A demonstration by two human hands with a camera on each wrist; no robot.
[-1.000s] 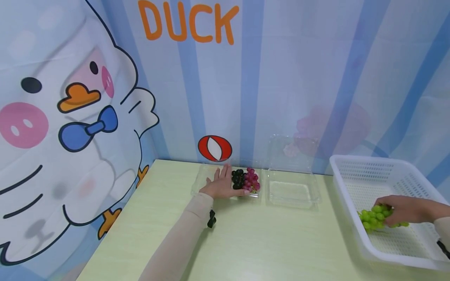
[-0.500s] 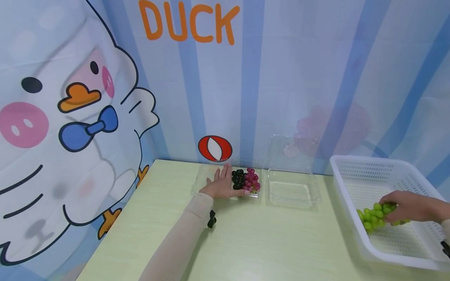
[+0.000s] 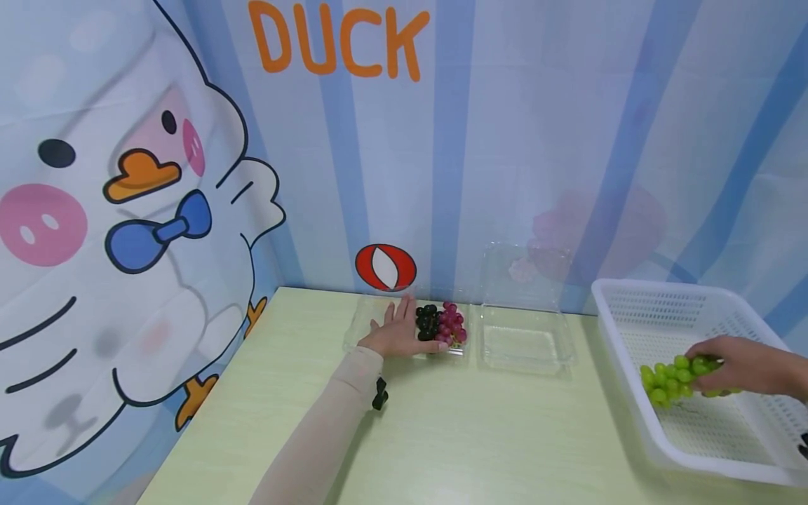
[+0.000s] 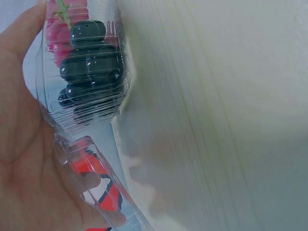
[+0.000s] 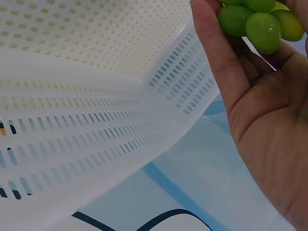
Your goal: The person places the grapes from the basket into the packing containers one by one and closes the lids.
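My right hand [image 3: 745, 366] grips a bunch of green grapes [image 3: 668, 381] inside the white basket [image 3: 663, 438]; the right wrist view shows several green grapes [image 5: 262, 31] between thumb and fingers. At the back of the table, my left hand [image 3: 398, 335] rests with extended fingers along a clear plastic clamshell box [image 4: 122, 86]. Black grapes [image 3: 428, 324] and red grapes [image 3: 452, 324] lie side by side in that box. Its lid [image 3: 366, 319] is folded out to the left, partly behind the hand.
To the right of the filled box stands another clear clamshell box [image 3: 524, 344], its lid [image 3: 527, 277] upright against the patterned backdrop [image 3: 517, 140]. All of this rests on the pale yellow table [image 3: 480, 428], with the basket at its right side.
The right hand has lifted the green grapes slightly and moved a little to the right within the basket. The left hand and both clear boxes have stayed in place.
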